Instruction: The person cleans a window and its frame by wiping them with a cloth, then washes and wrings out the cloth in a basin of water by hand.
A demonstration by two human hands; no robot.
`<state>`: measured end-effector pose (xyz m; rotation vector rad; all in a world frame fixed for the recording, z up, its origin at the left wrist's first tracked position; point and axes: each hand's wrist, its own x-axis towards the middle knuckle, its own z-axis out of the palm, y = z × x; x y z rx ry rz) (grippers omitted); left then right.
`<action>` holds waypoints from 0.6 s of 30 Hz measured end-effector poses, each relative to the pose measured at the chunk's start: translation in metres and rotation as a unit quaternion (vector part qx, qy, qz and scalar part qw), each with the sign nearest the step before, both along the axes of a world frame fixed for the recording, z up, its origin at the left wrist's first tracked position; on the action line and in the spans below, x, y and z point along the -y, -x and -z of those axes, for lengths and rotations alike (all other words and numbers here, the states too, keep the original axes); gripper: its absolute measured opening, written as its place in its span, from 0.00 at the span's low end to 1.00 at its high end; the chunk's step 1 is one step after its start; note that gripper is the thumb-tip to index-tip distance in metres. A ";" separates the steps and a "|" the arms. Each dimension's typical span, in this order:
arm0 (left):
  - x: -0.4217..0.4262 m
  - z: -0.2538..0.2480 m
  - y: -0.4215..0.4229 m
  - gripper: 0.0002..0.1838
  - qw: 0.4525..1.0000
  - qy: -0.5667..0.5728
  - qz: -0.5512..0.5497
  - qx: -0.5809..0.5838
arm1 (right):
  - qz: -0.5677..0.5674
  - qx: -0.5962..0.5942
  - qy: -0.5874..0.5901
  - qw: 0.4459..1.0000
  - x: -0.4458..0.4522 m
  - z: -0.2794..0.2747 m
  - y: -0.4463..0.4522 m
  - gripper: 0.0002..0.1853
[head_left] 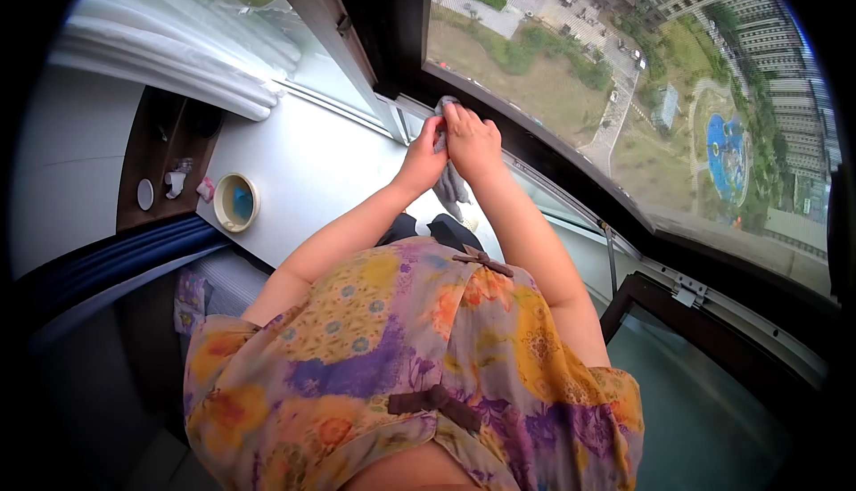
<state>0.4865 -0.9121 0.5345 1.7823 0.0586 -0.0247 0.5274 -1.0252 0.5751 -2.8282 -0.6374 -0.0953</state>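
Observation:
My left hand (423,160) and my right hand (473,141) meet at the corner of the dark window frame (508,123). A grey cloth (452,186) is bunched between them, and its loose end hangs below my hands. The fingers of my left hand are closed on the cloth from the left side. My right hand, back upward, has its fingers bent over the top of the cloth beside the frame. Part of the cloth is hidden under my fingers.
An open window pane (695,375) stands at the lower right, near a metal stay (611,259). Outside, far below, lie lawns and a blue pool (727,148). A basin with blue inside (236,203), a shelf (147,214) and a white curtain (169,67) are on the left.

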 end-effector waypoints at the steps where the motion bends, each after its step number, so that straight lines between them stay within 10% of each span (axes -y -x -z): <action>1: 0.010 0.000 0.002 0.23 1.000 0.015 0.017 0.002 | 0.004 -0.009 -0.001 1.000 0.011 -0.002 0.004 0.10; 7: 0.052 -0.032 0.012 0.27 0.975 0.053 0.167 -0.135 | 0.068 -0.037 0.030 0.997 0.073 -0.009 0.032 0.10; 11: 0.082 -0.003 0.021 0.31 0.972 0.040 0.233 -0.007 | 0.112 -0.033 0.042 0.992 0.107 -0.007 0.052 0.10; 18: 0.057 -0.029 0.021 0.28 0.986 0.092 0.109 -0.089 | 0.056 0.039 -0.086 0.994 0.067 -0.019 0.023 0.10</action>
